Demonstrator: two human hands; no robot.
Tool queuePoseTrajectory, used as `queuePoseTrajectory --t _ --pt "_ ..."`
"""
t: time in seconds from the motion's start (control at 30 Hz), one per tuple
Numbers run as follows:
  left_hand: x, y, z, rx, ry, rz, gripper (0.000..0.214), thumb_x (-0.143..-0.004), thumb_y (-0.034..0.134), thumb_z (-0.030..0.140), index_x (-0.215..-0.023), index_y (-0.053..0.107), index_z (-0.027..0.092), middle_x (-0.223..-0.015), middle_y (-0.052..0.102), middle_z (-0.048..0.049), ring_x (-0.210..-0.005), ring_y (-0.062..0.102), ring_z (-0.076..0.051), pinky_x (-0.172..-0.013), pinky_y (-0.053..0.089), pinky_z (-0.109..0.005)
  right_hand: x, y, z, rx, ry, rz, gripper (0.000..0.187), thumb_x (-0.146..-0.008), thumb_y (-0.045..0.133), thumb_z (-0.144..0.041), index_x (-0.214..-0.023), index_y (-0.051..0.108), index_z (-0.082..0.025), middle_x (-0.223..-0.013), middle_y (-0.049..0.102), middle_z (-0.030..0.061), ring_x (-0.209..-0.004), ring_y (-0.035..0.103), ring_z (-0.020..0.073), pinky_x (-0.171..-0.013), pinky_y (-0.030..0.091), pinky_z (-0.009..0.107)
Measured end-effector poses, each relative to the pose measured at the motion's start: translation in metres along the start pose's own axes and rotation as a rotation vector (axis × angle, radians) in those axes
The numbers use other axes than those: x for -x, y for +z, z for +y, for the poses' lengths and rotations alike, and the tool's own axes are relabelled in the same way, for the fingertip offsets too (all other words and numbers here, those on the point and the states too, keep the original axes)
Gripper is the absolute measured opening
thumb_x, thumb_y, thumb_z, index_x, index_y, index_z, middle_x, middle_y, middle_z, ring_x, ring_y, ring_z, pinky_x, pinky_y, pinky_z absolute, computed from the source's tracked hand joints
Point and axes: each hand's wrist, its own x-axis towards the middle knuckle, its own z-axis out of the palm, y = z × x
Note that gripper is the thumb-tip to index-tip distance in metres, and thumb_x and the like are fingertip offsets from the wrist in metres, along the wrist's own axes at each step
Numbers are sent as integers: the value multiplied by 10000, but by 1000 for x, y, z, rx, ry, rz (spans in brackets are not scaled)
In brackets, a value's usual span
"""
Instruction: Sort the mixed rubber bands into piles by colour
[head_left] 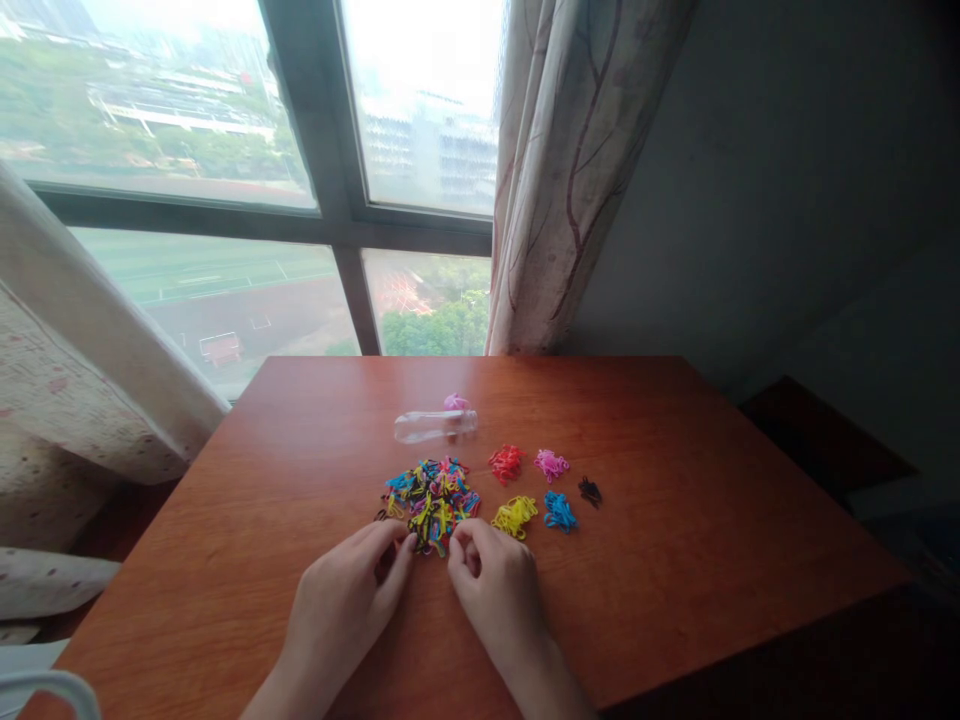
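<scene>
The mixed pile of small coloured bands (431, 500) sits on the table (675, 600), with both hands at its near edge. The left hand (352, 585) is at the pile's near left and the right hand (499, 580) at its near right; on each, thumb and forefinger are curled close together, but I cannot tell whether a band is pinched between them.

The bands overlap and look tangled, so lifting one could drag out others of a different colour. Thin loops could also slip from a light pinch, or flick away if stretched. The yellow bands (514, 516) lie just right of the pile, near the right hand's knuckles — a sideways sweep there could smear them into the mixed colours.

Beyond the yellow ones, to the pile's far right, are the red bands (506, 462). Further right come the blue bands (559, 510), the pink bands (552, 463) and, furthest out, the small black bands (590, 490). The blue and yellow heaps are near enough that a careless wrist might merge them.

Past the pile's far side a clear bottle (431, 427) lies tipped over, a pink object (455, 402) just behind it; if knocked, the bottle could roll into the bands. The window (420, 300) and curtain (570, 180) are well beyond the pile — neither blocks the hands.
</scene>
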Motion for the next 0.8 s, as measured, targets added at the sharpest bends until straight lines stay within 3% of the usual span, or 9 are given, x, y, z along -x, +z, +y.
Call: queuePoseTrajectory --t 0.27,0.5,0.6,0.8 --pt "0 2 -2 35 13 38 256 -920 453 370 -821 652 242 -729 706 19 -614 648 -137 -576 449 -219 4 -3 -3 -214 -15 -17 152 -891 483 -199 -804 606 -215 -681 626 -20 -601 572 125 -600 378 204" --pt "2 4 -4 104 4 56 237 -924 475 376 -841 651 240 -754 696 25 -631 640 -131 -602 450 -221 8 -16 5 -201 1 41 189 -915 474 -231 -796 620 -210 -640 594 -18 -561 550 118 -566 388 196" --pt "2 3 -4 121 11 64 229 -921 483 376 -854 653 239 -758 697 26 -615 631 -126 -592 449 -219 8 -32 26 -142 10 126 217 -932 468 -261 -817 643 -206 -626 596 -14 -532 549 114 -544 399 195" --pt "1 4 -5 118 46 85 222 -923 485 364 -849 652 237 -727 686 28 -583 612 -119 -567 442 -214 2 -74 93 96 139 337 306 -912 499 -427 -818 679 -198 -587 614 9 -507 575 137 -538 421 218"
